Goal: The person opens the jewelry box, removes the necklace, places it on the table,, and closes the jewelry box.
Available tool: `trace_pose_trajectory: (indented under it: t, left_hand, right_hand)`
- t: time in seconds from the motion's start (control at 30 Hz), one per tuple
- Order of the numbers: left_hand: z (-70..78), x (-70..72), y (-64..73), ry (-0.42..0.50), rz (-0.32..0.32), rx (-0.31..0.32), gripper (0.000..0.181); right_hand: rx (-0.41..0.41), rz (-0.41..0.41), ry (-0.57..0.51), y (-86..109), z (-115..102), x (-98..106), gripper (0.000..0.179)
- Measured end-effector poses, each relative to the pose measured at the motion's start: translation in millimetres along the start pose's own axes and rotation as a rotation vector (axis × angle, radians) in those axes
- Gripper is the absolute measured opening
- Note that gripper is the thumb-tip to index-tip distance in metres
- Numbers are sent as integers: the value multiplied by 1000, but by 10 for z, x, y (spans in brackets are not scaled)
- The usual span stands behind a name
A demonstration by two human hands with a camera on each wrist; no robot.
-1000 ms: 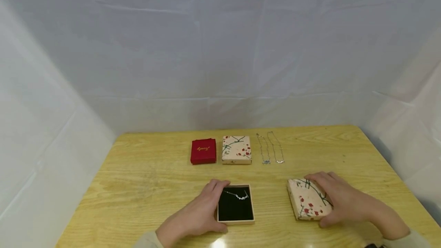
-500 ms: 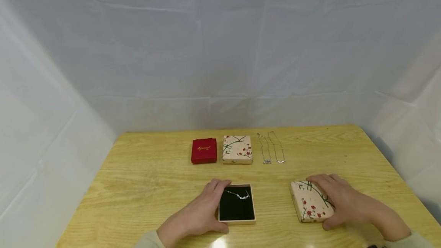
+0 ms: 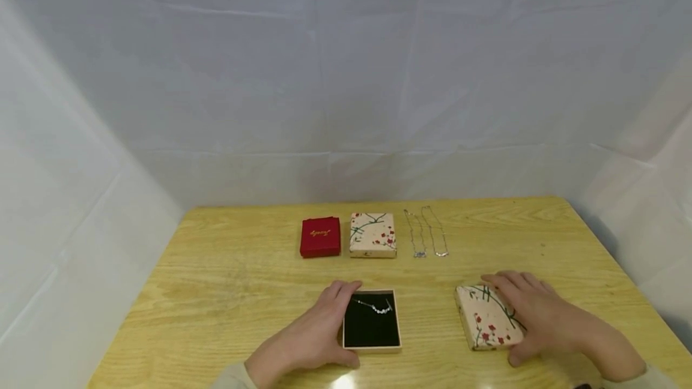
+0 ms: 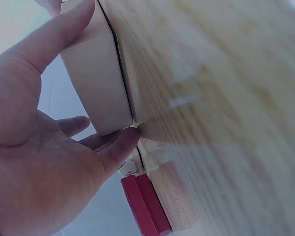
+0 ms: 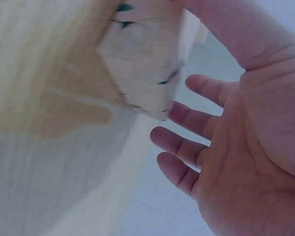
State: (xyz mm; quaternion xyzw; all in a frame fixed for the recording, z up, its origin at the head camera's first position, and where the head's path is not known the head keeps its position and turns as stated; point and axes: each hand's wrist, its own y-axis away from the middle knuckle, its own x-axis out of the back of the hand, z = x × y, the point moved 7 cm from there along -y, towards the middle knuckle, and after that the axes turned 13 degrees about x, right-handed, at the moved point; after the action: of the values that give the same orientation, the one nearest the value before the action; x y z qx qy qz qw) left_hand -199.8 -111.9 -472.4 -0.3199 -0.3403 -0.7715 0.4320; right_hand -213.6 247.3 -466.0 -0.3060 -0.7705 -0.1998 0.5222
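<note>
My left hand (image 3: 316, 329) holds the left side of an open jewelry box (image 3: 396, 323), thumb at its near edge and fingers at its far edge. Inside, a silver necklace (image 3: 381, 310) lies on a black pad (image 3: 370, 329); part of its chain is hidden. To the right, my right hand (image 3: 551, 323) spans a cream box lid (image 3: 489, 320) with red flowers, resting on the table. In the right wrist view, the thumb and a fingertip touch the lid (image 5: 145, 64), while the other fingers are spread off it.
Farther back on the wooden table (image 3: 227, 305) stand a red jewelry box (image 3: 320, 237) and a flowered box (image 3: 372, 235). Two silver necklaces (image 3: 418, 254) lie to their right. A white cloth backdrop (image 3: 346, 107) encloses the table's back and sides.
The right hand and lid have shifted slightly right and nearer, then stopped. The right fingers look slightly more spread. My left hand and the open box keep their place.
</note>
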Motion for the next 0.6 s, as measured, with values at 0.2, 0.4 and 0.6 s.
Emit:
trace_pose_trajectory:
  t: [0.2, 0.4, 0.6]
  left_hand:
    - [-24, 36, 36, 0, 19, -5, 125]
    - [-61, 49, 54, -6, 19, 3, 128]
    - [-91, 85, 61, -19, 46, 9, 127]
  right_hand:
    - [7, 36, 30, -102, -165, 113, 120]
    - [46, 49, 8, -293, -398, 219, 95]
    - [105, 43, 44, -559, -613, 191, 72]
